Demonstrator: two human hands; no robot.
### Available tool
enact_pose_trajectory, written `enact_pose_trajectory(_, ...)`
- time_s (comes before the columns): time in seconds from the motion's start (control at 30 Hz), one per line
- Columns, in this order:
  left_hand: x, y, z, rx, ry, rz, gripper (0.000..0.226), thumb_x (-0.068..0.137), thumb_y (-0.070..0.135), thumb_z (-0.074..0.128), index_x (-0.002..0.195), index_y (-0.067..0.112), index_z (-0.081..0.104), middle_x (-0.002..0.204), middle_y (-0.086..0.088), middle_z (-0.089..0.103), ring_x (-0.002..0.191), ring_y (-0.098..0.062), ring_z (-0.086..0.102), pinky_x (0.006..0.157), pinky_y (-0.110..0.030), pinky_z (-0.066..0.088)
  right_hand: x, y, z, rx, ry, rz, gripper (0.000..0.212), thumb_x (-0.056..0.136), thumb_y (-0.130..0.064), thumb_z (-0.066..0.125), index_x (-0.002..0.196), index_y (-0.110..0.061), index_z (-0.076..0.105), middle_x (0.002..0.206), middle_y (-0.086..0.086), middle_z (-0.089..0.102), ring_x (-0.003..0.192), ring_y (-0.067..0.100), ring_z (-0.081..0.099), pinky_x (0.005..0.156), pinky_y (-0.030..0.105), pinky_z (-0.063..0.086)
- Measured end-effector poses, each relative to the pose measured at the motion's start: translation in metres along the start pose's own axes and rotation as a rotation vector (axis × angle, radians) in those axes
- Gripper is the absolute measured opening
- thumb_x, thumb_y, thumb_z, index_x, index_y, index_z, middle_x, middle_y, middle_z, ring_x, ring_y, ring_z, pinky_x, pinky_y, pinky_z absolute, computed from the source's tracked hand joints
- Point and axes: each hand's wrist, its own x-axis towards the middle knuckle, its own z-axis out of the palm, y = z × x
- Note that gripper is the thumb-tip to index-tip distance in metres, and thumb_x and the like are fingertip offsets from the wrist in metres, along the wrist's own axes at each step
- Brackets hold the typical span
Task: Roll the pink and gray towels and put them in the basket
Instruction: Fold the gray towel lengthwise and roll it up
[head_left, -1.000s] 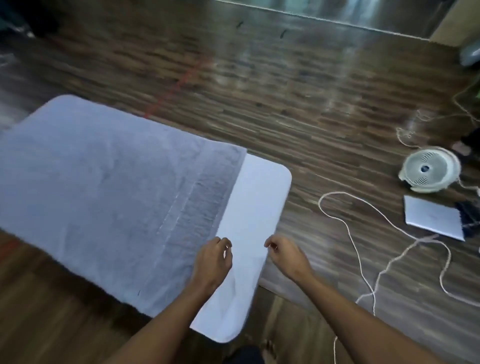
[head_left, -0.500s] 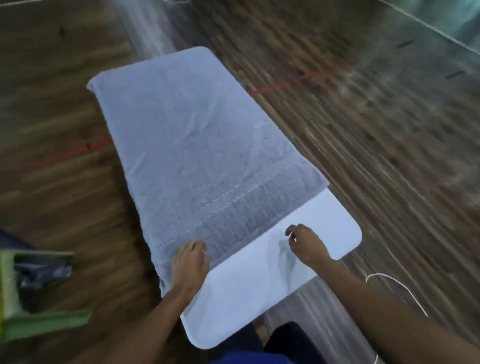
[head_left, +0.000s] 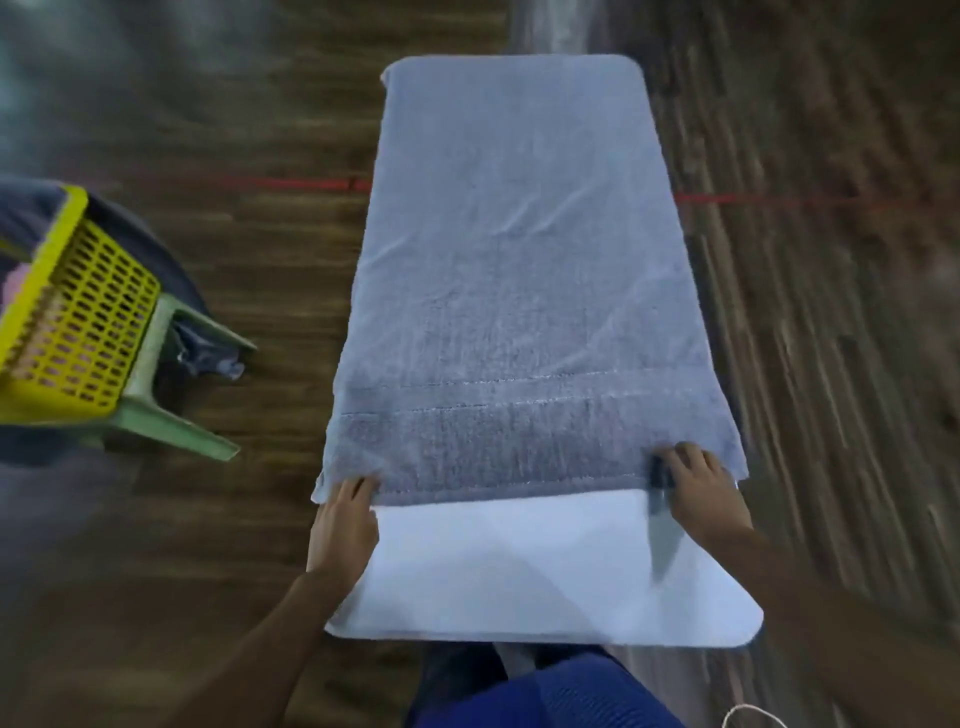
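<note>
Left hand (head_left: 343, 525): it lies on the near left corner of the gray towel (head_left: 519, 270), fingertips curled into the hem and gripping it.
Right hand (head_left: 706, 493): it rests on the near right end of the same hem with its fingers bent on top of the cloth. Motion blur hides the thumb, so whether it grips or only presses cannot be told.
Wooden floor (head_left: 260, 519): dark planks lie on every side of both hands, blurred by the camera's motion.
Gray towel: spread flat and unrolled, it runs straight away from the fingers of both hands, and its stitched band lies just beyond the fingertips.
White tabletop (head_left: 519, 571): it lies under the towel. Its bare near part sits between the two wrists and reaches back towards the person.
Blue clothing (head_left: 545, 696): the person's own, behind the wrists at the tabletop's near edge.
Basket (head_left: 78, 312): yellow lattice, well to the left of the left hand and a little ahead of it, standing on a stool.
Green stool (head_left: 176, 431): under the basket, its legs pointing towards the left hand.
Pink towel (head_left: 11, 283): pink cloth shows inside the basket at the far left.
Red line (head_left: 291, 183): a line on the floor, far ahead of the left hand.
White cord (head_left: 748, 714): a loop on the floor behind the right forearm.
</note>
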Motion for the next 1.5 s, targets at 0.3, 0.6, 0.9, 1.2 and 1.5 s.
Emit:
enact_pose_trajectory(0.3, 0.010, -0.002, 0.010, 0.243, 0.076, 0.087, 0.052, 0.059, -0.019, 0.067, 0.107, 0.002, 0.065, 0.096, -0.014, 0.063, 0.088, -0.038, 0.061, 0.064, -0.047, 0.056, 0.000, 0.036, 0.010, 0.045, 0.064, -0.055, 0.035, 0.074, 0.014, 0.058, 0.101, -0.007, 0.064, 0.094, 0.010, 0.062, 0.082, 0.034, 0.058, 0.065, 0.046, 0.052)
enact_pose_trajectory(0.6, 0.015, -0.010, 0.015, 0.177, 0.121, 0.014, 0.024, 0.074, -0.012, 0.066, 0.093, 0.003, 0.067, 0.088, -0.013, 0.064, 0.081, -0.038, 0.057, 0.066, -0.046, 0.047, -0.026, 0.043, 0.029, 0.203, 0.167, 0.059, 0.021, 0.083, 0.008, 0.064, 0.102, -0.002, 0.068, 0.108, 0.014, 0.062, 0.093, 0.037, 0.058, 0.079, 0.049, 0.052)
enact_pose_trajectory(0.9, 0.041, -0.024, -0.010, 0.181, -0.018, 0.011, 0.034, 0.076, 0.014, 0.039, 0.099, 0.018, 0.064, 0.089, -0.005, 0.059, 0.091, -0.032, 0.055, 0.084, -0.048, 0.033, -0.002, 0.050, -0.002, 0.206, 0.049, 0.107, 0.018, 0.089, -0.008, 0.055, 0.101, -0.013, 0.068, 0.098, 0.010, 0.066, 0.095, 0.037, 0.059, 0.081, 0.045, 0.045)
enact_pose_trajectory(1.2, 0.040, -0.017, 0.006, 0.173, 0.179, 0.065, 0.025, 0.071, -0.013, 0.057, 0.089, 0.005, 0.055, 0.085, -0.014, 0.049, 0.075, -0.034, 0.047, 0.062, -0.048, 0.045, 0.006, 0.035, 0.015, 0.101, 0.270, -0.002, 0.014, 0.077, 0.006, 0.058, 0.088, -0.004, 0.059, 0.088, 0.013, 0.050, 0.081, 0.037, 0.051, 0.068, 0.045, 0.042)
enact_pose_trajectory(1.5, 0.025, -0.011, 0.000, 0.101, 0.166, 0.125, 0.032, 0.079, -0.002, 0.069, 0.111, 0.001, 0.064, 0.104, -0.014, 0.065, 0.096, -0.036, 0.061, 0.069, -0.049, 0.056, -0.002, 0.025, 0.023, 0.034, 0.265, -0.098, 0.029, 0.087, -0.008, 0.054, 0.114, -0.003, 0.063, 0.115, 0.014, 0.062, 0.097, 0.034, 0.053, 0.084, 0.044, 0.045)
